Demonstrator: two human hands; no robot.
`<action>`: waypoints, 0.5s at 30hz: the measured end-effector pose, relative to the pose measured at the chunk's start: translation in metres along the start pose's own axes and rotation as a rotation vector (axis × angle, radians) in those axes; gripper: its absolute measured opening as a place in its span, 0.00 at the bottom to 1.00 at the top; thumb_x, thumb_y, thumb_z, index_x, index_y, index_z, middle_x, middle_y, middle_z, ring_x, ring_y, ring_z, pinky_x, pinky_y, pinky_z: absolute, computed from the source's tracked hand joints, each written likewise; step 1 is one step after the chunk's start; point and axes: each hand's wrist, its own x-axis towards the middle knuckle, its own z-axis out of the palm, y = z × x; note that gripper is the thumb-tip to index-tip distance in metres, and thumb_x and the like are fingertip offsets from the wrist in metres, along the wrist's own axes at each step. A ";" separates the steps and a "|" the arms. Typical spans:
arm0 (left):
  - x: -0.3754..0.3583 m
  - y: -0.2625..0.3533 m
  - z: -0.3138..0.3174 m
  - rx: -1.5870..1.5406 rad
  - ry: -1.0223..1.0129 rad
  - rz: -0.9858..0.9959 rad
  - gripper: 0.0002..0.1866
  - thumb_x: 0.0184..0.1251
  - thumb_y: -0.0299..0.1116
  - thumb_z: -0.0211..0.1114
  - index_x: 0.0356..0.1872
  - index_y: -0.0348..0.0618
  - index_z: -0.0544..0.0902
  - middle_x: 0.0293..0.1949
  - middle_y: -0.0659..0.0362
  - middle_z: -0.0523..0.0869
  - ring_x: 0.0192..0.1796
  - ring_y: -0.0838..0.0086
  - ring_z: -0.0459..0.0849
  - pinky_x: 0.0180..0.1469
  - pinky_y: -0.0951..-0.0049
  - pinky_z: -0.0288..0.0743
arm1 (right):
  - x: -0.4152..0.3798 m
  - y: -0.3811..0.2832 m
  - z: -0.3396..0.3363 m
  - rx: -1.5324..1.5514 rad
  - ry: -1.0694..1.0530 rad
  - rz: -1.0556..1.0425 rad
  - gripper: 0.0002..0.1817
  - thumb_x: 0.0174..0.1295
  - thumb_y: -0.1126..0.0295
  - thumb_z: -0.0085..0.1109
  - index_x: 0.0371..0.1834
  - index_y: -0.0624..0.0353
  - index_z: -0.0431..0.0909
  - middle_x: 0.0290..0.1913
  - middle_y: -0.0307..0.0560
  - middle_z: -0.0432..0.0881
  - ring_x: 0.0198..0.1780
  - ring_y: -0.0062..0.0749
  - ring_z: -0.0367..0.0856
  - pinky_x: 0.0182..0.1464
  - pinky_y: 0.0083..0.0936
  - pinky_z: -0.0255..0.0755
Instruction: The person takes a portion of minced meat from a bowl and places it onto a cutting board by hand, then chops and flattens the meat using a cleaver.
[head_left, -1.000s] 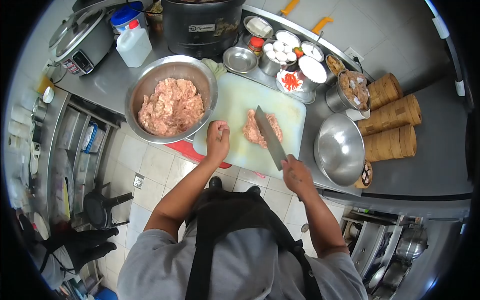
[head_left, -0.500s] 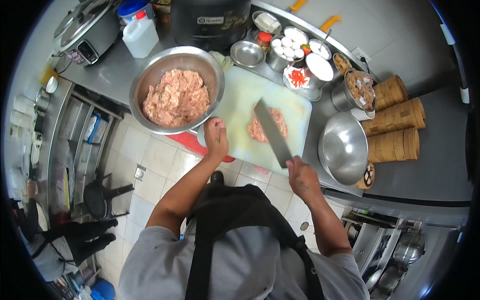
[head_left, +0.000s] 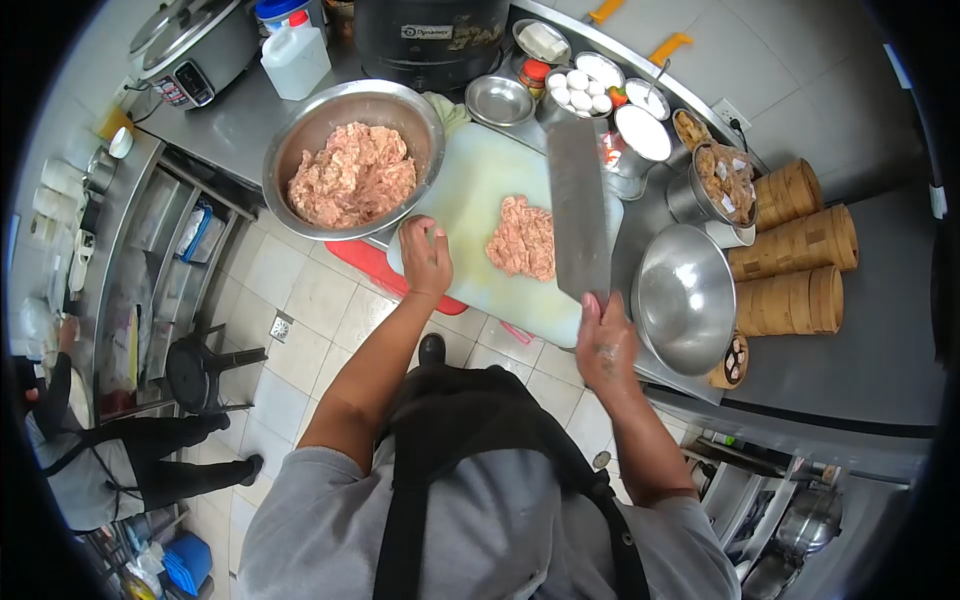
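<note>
My right hand (head_left: 607,345) is closed on the handle of a cleaver (head_left: 580,210), its broad blade beside the right edge of the minced meat (head_left: 520,238); contact cannot be confirmed. The meat lies in a flattened patch on the cutting board (head_left: 462,180). My left hand (head_left: 427,262) is curled at the board's left edge, near the metal bowl (head_left: 422,125); nothing is visible in it, and I cannot tell how tightly it is closed. Judgement: sound practice requires a firm grip, controlled, even strokes, a compact patch and left fingers clear of the blade.
</note>
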 end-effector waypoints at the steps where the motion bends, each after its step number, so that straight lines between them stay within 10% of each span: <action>1: 0.000 0.002 0.000 0.002 -0.006 -0.008 0.10 0.67 0.31 0.55 0.45 0.36 0.71 0.45 0.46 0.75 0.50 0.50 0.72 0.57 0.54 0.64 | 0.001 0.012 0.025 0.043 0.104 -0.003 0.13 0.72 0.63 0.47 0.42 0.63 0.71 0.26 0.66 0.81 0.31 0.67 0.81 0.35 0.53 0.74; 6: 0.001 -0.001 0.001 0.104 -0.015 0.039 0.09 0.69 0.31 0.54 0.44 0.37 0.71 0.44 0.47 0.75 0.49 0.52 0.72 0.55 0.56 0.65 | 0.011 0.055 0.023 -0.107 -0.373 -0.087 0.15 0.72 0.60 0.47 0.41 0.64 0.70 0.30 0.68 0.82 0.35 0.67 0.81 0.38 0.52 0.74; 15: -0.003 0.000 0.000 0.128 -0.007 0.030 0.08 0.70 0.32 0.53 0.42 0.37 0.72 0.43 0.47 0.75 0.49 0.51 0.73 0.54 0.55 0.65 | 0.012 0.047 0.034 -0.123 -0.318 -0.063 0.14 0.72 0.62 0.45 0.42 0.64 0.70 0.30 0.67 0.82 0.36 0.66 0.81 0.40 0.54 0.72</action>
